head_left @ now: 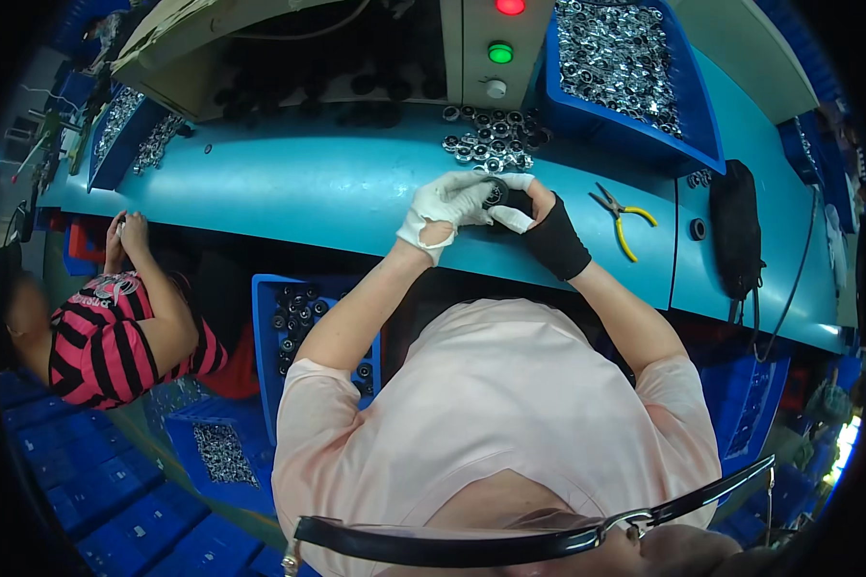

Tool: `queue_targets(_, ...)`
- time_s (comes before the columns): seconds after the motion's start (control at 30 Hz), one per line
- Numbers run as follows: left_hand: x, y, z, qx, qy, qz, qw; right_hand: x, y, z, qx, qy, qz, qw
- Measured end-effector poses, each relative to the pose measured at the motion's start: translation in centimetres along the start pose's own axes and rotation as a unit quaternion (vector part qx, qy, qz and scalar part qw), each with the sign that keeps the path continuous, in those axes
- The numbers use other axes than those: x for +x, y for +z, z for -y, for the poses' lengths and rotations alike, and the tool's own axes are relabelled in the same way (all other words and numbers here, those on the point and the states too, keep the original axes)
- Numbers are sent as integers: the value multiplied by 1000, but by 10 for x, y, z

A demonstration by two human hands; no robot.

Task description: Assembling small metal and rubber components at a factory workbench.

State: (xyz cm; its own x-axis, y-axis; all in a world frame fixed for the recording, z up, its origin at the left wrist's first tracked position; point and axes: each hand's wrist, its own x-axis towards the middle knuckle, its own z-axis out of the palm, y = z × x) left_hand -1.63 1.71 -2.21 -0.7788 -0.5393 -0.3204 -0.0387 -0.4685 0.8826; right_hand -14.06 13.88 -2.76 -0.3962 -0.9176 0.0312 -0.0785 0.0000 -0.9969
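Observation:
My left hand [449,210], in a white glove with a hole near the wrist, closes its fingers on a small round black part [496,193] with a shiny centre. From the other side my right hand [547,223] grips the same part. It wears a black glove, with white coverings on some fingers. The part is held just above the front of the blue table [337,173]; my fingers cover much of it. Beyond my hands lies a cluster of shiny metal pieces [491,142]. Pliers with yellow handles [625,219] rest to the right of my right hand.
A machine housing [471,77] with red and green lights stands behind. At the back right is a blue bin [635,130] of metal pieces. A black pouch [736,231] and black ring [699,229] lie right. Another person [130,327] sits left, near a blue crate [267,375] of black parts.

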Motion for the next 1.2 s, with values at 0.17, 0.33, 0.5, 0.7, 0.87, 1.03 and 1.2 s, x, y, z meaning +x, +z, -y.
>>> queue_targets(0.17,0,0,9,20,97,27,995,-4,8,2,-56,-47,-16,997)
queue_targets(0.33,3,-2,4,90,57,47,993,-10,15,5,-153,-86,-51,983)
queue_targets(0.5,10,-14,-5,11,-6,77,997,7,2,-6,55,-8,-14,998)
queue_targets(0.7,6,-11,-2,-6,1,74,997,7,9,-1,-54,-38,-53,996)
queue_targets(0.87,-2,-4,7,110,87,36,989,0,14,7,-163,-79,-15,983)
queue_targets(1.03,-17,-2,0,141,88,19,986,-7,16,13,-157,-31,7,987)
queue_targets(1.2,-52,-45,-30,107,45,8,993,-2,-2,6,-199,-183,-10,963)
